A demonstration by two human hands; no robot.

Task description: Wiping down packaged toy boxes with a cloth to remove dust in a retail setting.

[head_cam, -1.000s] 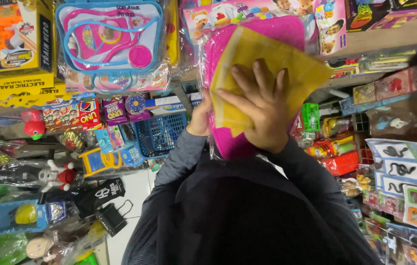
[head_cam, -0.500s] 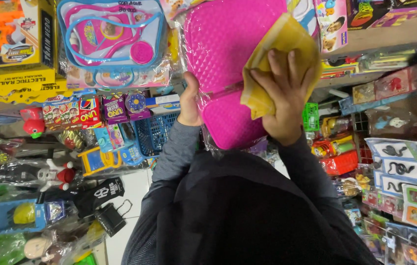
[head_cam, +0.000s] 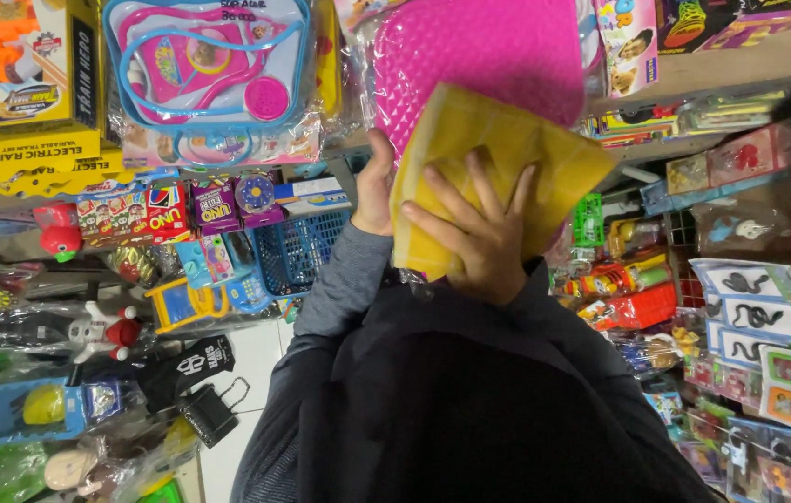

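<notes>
We hold a pink quilted bag (head_cam: 479,56), wrapped in clear plastic, up in front of the toy shelves, and we press a yellow cloth (head_cam: 470,149) flat against its face. Our right hand (head_cam: 474,237) lies spread on the cloth, fingers splayed and pointing up toward the bag, palm down on the fabric; the grip is wide open and clasps nothing, it only pushes the cloth onto the plastic. Our left hand (head_cam: 375,191) sits at the bag's left edge, thumb showing along the rim and the other fingers hidden behind, so we judge that its grip is closed on the bag, steadying it from that side.

The bag's long axis runs up and down in the head view, its upper part rising above the cloth and out past the top of the frame. From the right hand, the uncovered pink face lies straight up and a little to the left; the cloth covers the lower right part. The right hand is the nearer one to that bare area.

A blue-framed toy set in plastic (head_cam: 209,74) hangs just to the left, and a small blue basket (head_cam: 297,251) sits below it, beside our left sleeve.
</notes>
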